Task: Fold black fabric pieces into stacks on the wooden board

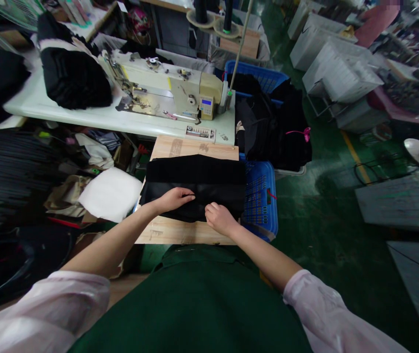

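Black fabric [195,169] beneath 2 hands [174,200] [219,216]

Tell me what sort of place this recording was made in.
Probably a sewing workshop or garment factory: a sewing machine stands on a pale bench, black thread cones stand behind it, and black fabric lies on a wooden board in front.

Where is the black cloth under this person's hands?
In the head view, the black cloth lies near the centre on the wooden board, on the person's side of the sewing machine, with a blue basket close on its right.
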A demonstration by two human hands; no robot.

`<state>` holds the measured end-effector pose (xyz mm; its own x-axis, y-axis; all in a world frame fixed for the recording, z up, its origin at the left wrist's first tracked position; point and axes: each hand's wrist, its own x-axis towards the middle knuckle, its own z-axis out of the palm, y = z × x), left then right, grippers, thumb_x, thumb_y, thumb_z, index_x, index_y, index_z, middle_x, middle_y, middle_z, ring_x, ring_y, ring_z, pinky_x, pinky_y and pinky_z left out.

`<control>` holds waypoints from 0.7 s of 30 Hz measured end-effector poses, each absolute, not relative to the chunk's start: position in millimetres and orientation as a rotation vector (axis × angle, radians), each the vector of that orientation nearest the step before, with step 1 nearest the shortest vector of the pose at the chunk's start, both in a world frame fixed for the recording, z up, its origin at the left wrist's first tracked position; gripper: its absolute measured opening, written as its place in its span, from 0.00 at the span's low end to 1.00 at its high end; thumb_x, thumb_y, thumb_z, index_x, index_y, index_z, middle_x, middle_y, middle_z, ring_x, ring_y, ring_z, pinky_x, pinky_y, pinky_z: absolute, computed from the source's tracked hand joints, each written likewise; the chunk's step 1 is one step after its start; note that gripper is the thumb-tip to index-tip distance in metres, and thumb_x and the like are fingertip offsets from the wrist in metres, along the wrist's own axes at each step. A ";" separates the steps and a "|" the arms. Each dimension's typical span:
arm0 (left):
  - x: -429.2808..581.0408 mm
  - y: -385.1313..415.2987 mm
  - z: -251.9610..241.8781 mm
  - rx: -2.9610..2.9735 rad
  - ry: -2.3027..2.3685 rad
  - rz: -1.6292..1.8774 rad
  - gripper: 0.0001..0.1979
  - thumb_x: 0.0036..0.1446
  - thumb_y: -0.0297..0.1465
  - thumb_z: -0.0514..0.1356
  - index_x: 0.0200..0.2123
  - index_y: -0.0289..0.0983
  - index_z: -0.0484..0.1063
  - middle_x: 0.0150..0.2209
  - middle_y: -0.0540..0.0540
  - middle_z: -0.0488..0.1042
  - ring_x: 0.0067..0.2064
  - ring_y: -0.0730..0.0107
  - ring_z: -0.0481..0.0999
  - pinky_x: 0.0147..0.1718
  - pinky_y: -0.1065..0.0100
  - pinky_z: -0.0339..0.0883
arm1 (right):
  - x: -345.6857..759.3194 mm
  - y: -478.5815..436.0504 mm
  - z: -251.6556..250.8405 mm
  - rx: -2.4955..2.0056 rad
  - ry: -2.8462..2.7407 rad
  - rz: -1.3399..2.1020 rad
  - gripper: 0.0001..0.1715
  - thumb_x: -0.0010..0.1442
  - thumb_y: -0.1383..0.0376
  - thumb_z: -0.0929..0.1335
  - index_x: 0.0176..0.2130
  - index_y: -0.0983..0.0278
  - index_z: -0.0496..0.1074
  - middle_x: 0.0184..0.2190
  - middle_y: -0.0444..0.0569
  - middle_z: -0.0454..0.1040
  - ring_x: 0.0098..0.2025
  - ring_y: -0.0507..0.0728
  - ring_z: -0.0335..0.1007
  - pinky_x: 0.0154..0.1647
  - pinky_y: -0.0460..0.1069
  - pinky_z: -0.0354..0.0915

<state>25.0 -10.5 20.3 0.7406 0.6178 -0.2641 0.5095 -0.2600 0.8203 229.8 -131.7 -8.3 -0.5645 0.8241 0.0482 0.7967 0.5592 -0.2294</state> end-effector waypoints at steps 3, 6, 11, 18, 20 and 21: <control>23.8 -12.2 16.4 1.938 0.857 0.211 0.15 0.58 0.39 0.52 0.40 0.38 0.73 0.39 0.47 0.77 0.42 0.64 0.74 0.45 0.65 0.66 | 223.0 -134.1 -7.2 -1.486 -2.557 0.329 0.05 0.56 0.73 0.65 0.32 0.66 0.70 0.35 0.53 0.71 0.39 0.58 0.64 0.33 0.50 0.63; 21.3 -14.4 11.0 1.959 0.916 0.366 0.12 0.57 0.33 0.51 0.42 0.38 0.68 0.39 0.47 0.74 0.41 0.65 0.73 0.45 0.64 0.66 | 223.0 -134.3 -6.8 -1.619 -2.234 0.526 0.07 0.53 0.75 0.64 0.28 0.63 0.67 0.32 0.49 0.70 0.36 0.55 0.65 0.33 0.48 0.63; 17.5 -14.7 10.5 2.058 0.832 0.291 0.11 0.55 0.27 0.47 0.29 0.38 0.68 0.31 0.48 0.71 0.37 0.68 0.72 0.43 0.65 0.67 | 233.2 -129.7 -5.3 -1.711 -1.851 0.811 0.07 0.51 0.74 0.64 0.28 0.62 0.65 0.25 0.41 0.67 0.27 0.51 0.64 0.29 0.45 0.59; 20.3 -21.0 20.5 2.283 0.677 0.128 0.15 0.55 0.40 0.60 0.42 0.38 0.77 0.51 0.42 0.71 0.49 0.61 0.74 0.50 0.65 0.66 | 235.3 -125.8 -10.9 -1.685 -1.756 0.775 0.07 0.52 0.73 0.63 0.32 0.62 0.65 0.26 0.42 0.67 0.29 0.52 0.64 0.33 0.46 0.60; 23.1 -22.1 19.0 2.329 0.695 0.132 0.14 0.58 0.39 0.58 0.41 0.38 0.77 0.49 0.42 0.72 0.48 0.62 0.75 0.49 0.66 0.67 | 233.8 -126.3 -12.1 -1.669 -1.727 0.726 0.07 0.54 0.73 0.63 0.34 0.62 0.66 0.28 0.43 0.67 0.30 0.53 0.64 0.34 0.47 0.62; 24.6 -22.0 17.9 2.347 0.706 0.135 0.13 0.60 0.38 0.56 0.40 0.38 0.78 0.48 0.42 0.72 0.48 0.63 0.75 0.48 0.66 0.67 | 233.4 -126.6 -12.0 -1.649 -1.737 0.688 0.08 0.55 0.73 0.62 0.35 0.62 0.66 0.29 0.44 0.67 0.31 0.53 0.65 0.35 0.47 0.62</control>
